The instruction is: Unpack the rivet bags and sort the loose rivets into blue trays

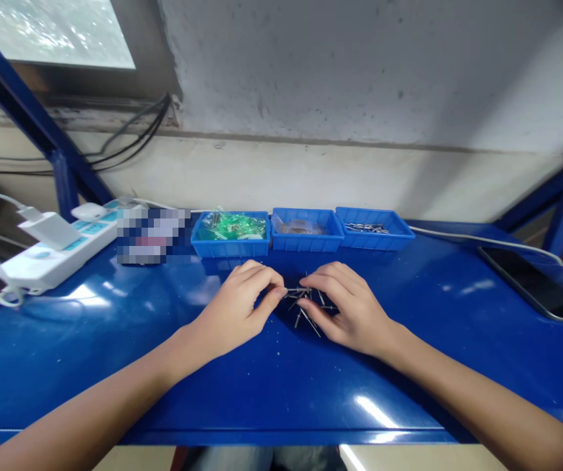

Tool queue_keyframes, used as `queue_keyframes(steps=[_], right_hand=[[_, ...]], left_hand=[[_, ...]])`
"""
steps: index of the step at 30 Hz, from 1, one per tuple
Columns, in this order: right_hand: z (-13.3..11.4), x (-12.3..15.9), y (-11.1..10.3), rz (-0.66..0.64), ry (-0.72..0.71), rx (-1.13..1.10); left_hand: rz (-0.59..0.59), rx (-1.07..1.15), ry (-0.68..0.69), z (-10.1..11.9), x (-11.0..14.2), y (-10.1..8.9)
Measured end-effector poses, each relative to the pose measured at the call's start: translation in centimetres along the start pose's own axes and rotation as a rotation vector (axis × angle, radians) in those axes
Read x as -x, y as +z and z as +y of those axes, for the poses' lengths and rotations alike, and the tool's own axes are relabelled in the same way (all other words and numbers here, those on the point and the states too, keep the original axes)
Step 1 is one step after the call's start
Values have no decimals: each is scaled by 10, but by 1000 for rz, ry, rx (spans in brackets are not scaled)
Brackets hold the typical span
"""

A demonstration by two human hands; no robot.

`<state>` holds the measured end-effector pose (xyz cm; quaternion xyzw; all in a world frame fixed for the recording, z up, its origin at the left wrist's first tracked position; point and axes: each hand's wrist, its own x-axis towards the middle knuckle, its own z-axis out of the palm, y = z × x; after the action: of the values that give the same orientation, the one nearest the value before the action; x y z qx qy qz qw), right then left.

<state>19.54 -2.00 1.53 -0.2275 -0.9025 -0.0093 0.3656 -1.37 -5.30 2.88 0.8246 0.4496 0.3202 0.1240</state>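
A small heap of thin metal pins [307,313] lies on the blue table [281,386], between my two hands. My left hand [240,306] rests on the table just left of the heap, its fingertips pinched together on one pin at the heap's edge. My right hand [349,306] lies curled over the right side of the heap, fingers bent down and touching the pins. Which pin, if any, the right fingers grip is hidden.
Three blue bins stand in a row at the back: one with green parts [231,233], one with clear bags [302,230], one with metal pins [372,229]. A white power strip [50,252] with chargers sits far left. A dark phone [537,284] with a white cable lies right.
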Motion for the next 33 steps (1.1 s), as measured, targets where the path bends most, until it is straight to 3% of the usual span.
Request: queue_keyframes(steps=[5,11,33], right_hand=[[0,0,0,21,-31,29],[-1,-1,0,-14,26,19],[-7,0,-1,-6,-4,22]], left_hand=[[-17,15,31,-2,2,1],[61,2,51,-3,1,4],[43,7,125,-1,1,1]])
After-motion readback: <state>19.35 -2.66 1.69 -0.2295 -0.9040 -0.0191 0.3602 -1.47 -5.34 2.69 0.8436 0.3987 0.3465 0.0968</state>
